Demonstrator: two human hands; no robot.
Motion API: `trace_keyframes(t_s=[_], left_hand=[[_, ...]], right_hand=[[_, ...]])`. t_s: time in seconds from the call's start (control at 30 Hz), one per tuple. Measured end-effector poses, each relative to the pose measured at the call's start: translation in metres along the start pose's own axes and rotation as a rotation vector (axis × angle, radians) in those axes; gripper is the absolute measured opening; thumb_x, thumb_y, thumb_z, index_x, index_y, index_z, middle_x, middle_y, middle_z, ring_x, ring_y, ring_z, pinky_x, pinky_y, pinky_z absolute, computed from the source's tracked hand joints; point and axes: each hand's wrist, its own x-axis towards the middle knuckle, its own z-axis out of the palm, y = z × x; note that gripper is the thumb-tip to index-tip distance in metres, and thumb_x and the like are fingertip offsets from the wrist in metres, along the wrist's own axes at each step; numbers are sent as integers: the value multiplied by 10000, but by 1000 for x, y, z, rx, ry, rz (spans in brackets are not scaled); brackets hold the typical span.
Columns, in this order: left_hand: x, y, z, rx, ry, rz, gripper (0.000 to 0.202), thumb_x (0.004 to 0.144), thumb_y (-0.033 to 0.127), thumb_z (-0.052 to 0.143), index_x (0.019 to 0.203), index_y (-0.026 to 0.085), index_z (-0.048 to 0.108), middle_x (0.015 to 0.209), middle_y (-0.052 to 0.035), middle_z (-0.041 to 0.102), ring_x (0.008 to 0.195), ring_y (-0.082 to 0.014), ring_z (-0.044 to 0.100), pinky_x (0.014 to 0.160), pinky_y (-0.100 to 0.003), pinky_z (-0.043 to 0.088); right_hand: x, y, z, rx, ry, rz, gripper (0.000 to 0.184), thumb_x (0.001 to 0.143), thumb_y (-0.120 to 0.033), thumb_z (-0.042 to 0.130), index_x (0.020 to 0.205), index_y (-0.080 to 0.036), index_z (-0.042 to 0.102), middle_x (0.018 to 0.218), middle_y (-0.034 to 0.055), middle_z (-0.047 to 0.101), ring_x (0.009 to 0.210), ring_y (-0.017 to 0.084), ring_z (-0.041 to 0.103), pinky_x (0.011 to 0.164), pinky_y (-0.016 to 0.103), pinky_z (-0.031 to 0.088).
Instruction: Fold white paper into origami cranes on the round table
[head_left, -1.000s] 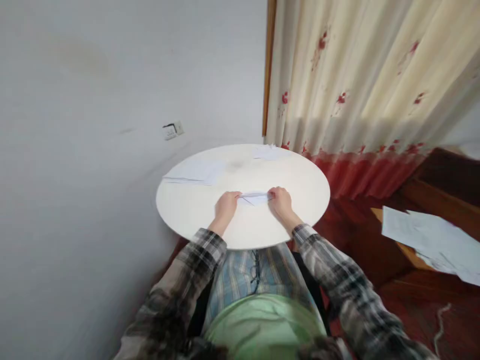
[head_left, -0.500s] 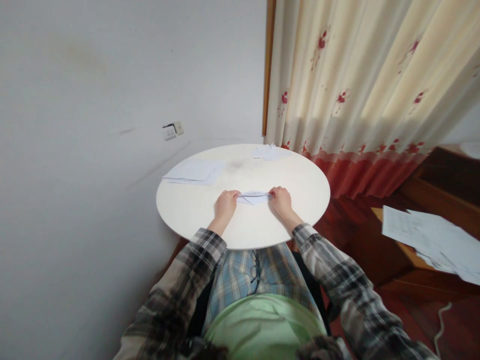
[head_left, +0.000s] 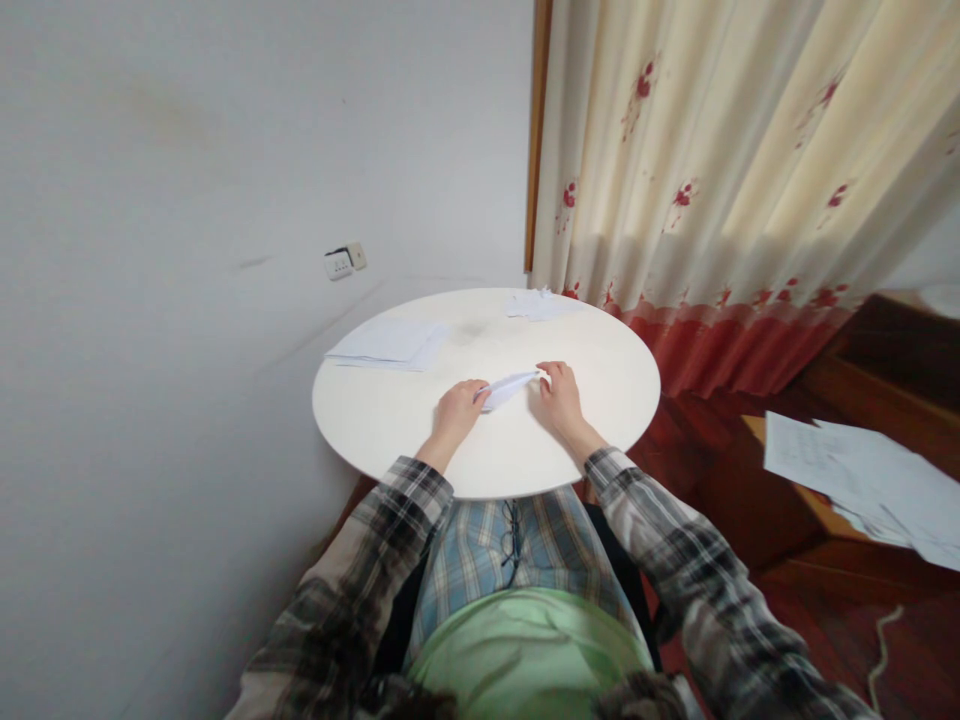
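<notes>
A small folded white paper is near the middle of the round white desk, slanting between the two hands from 8 o'clock up to 2 o'clock. The left hand pinches its 8 o'clock end between thumb and fingers. The right hand is at the 2 o'clock tip, fingers curled and close together; whether they grip the tip or merely touch it, I cannot tell. The step in hand looks like adjusting or turning the folded piece; the next move seems to call for a steady left pinch and a sure right-finger hold on the tip. A stack of sheets lies at 10 o'clock, and some loose paper near 1 o'clock.
</notes>
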Motion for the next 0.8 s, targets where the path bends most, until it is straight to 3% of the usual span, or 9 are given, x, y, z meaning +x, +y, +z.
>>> trace_keyframes(t_s=[0.1, 0.37, 0.53, 0.67, 0.8], left_hand=[[0, 5, -3, -111, 148, -63, 249, 827, 310, 453, 954, 177, 621, 947, -77, 656, 869, -205, 584, 791, -303, 421], [11, 2, -2, -659, 392, -290, 206, 733, 159, 490, 920, 157, 578, 925, -62, 653, 851, -161, 597, 761, -263, 455], [12, -3, 5, -956, 263, -455, 282, 691, 144, 510, 970, 167, 548, 999, -60, 640, 901, -175, 590, 799, -300, 458], [9, -1, 9, -1008, 107, -449, 357, 665, 118, 524, 1018, 169, 533, 1032, -53, 629, 927, -168, 576, 838, -302, 443], [8, -4, 13, -1062, 45, -504, 410, 644, 102, 538, 1048, 167, 527, 1032, -58, 626, 920, -176, 580, 844, -323, 444]], right_hand=[[0, 3, 3, 13, 44, 46, 321, 759, -93, 396, 1061, -108, 502, 1017, 135, 525, 940, 217, 459, 861, 359, 373], [-1, 2, 6, 99, -108, 18, 283, 778, -142, 402, 1045, -125, 493, 935, 97, 571, 836, 175, 520, 797, 306, 405], [-3, -8, -1, 105, -248, -32, 251, 799, -158, 411, 1026, -149, 518, 906, 61, 596, 771, 136, 527, 739, 252, 396], [-3, -16, -4, 10, -374, -47, 194, 838, -229, 410, 878, -160, 587, 843, 47, 616, 754, 130, 523, 703, 235, 370], [2, -20, -5, -48, -468, 45, 216, 831, -269, 449, 799, -146, 625, 837, 59, 633, 748, 130, 530, 688, 228, 361]])
